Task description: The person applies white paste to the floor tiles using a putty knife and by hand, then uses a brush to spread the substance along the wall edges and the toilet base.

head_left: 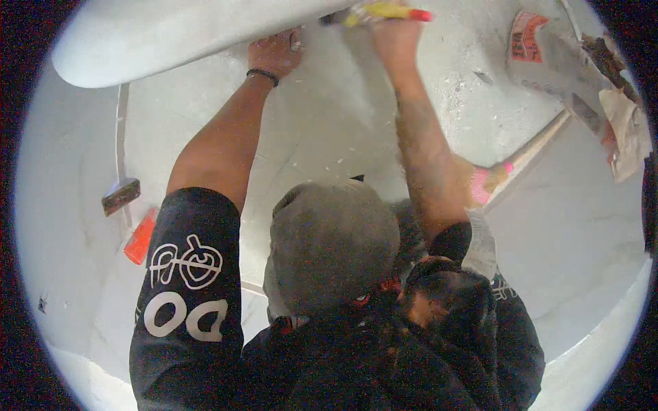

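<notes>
At the upper middle, my right hand is closed around a tool with a yellow handle, a red end and a dark, blurred head pointing left. Lower and to the left, my left hand is closed with its fingers curled, near the edge of a large white curved object. Something small and pale shows at its fingers, but I cannot tell what it is. A dark band circles the left wrist. Beneath both hands lies a pale, speckled surface.
A printed bag and torn brown paper lie at the upper right, by a pale strip. On the left are a dark block-shaped piece and a red-orange object. A grey rounded shape fills the lower middle.
</notes>
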Demonstrator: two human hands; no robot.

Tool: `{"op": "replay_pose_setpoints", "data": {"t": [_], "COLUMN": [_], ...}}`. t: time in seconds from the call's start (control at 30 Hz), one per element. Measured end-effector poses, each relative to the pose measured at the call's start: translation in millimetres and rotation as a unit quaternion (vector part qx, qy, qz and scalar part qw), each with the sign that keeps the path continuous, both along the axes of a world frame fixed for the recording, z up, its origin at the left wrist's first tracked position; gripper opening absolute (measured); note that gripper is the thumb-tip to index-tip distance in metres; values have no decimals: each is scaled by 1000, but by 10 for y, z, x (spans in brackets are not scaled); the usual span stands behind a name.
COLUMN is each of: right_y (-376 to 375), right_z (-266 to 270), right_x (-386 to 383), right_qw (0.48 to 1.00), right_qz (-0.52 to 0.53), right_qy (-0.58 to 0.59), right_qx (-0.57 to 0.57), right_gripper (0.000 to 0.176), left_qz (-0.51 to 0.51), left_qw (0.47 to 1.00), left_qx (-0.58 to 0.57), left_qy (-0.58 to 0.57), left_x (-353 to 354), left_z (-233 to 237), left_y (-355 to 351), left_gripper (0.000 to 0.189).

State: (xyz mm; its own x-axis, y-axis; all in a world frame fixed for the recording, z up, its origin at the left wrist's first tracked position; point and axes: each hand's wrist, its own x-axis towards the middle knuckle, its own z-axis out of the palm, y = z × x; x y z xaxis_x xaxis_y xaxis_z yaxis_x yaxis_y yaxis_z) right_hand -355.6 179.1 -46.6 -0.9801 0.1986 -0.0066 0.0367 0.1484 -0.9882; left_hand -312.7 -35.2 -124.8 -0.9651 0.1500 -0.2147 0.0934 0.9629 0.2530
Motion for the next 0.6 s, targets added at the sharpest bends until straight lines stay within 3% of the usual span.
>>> {"op": "replay_pose_setpoints", "data": {"t": [0.07, 0.1, 0.13, 0.2, 0.23, 0.27, 0.3, 0.33, 0.37, 0.43, 0.47, 0.5, 0.53, 0.6], "right_y": [-203, -71, -6, 147, 302, 209, 64, 27, 108, 325, 511, 742, 837, 888], "right_z": [-95, -83, -32, 85, 78, 93, 96, 143, -1, -224, -111, -163, -63, 36], "right_x": [134, 121, 44, -144, -137, 14, 245, 386, 390, 302, 149, -1, -38, 10], "right_qw": [983, 986, 986, 951, 949, 949, 965, 960, 958, 956, 983, 988, 942, 950], "right_qz": [40, 73, 75, -120, -72, -71, 61, 197, 202, 149, 92, 46, -12, 23], "right_qy": [142, 19, 18, 179, 127, 128, 119, 106, 106, 81, 74, 59, 127, 173], "right_qx": [113, 149, 148, 219, 280, 280, 224, 169, 172, 240, 143, 139, 311, 257], "right_gripper": [3, 3, 3, 7, 19, 19, 18, 17, 17, 12, 11, 11, 11, 18], "left_qz": [-30, -26, -28, -28, -16, -7, -6, -23, -41, -24, -12, -7, -18, -25], "left_qw": [995, 996, 995, 995, 999, 999, 999, 998, 992, 998, 1000, 1000, 998, 995], "left_qx": [-31, -32, -29, -24, -31, -37, -34, -49, -69, -36, -8, -11, -57, -84], "left_qy": [86, 84, 87, 90, 27, -39, -41, 28, 98, 34, -24, -26, -34, -37], "left_x": [47, 81, 90, 83, 5, -24, 17, 95, 116, 84, 19, 6, -7, -8], "left_z": [-102, -165, -251, -208, -52, 33, -13, -98, -115, -108, -83, -109, -163, -226], "left_y": [-37, -43, -67, -50, -8, 21, 12, 46, 46, 20, 6, -20, -31, 11], "left_gripper": [49, 49, 50, 51, 51, 51, 51, 49, 46, 47, 48, 48, 50, 52]}}
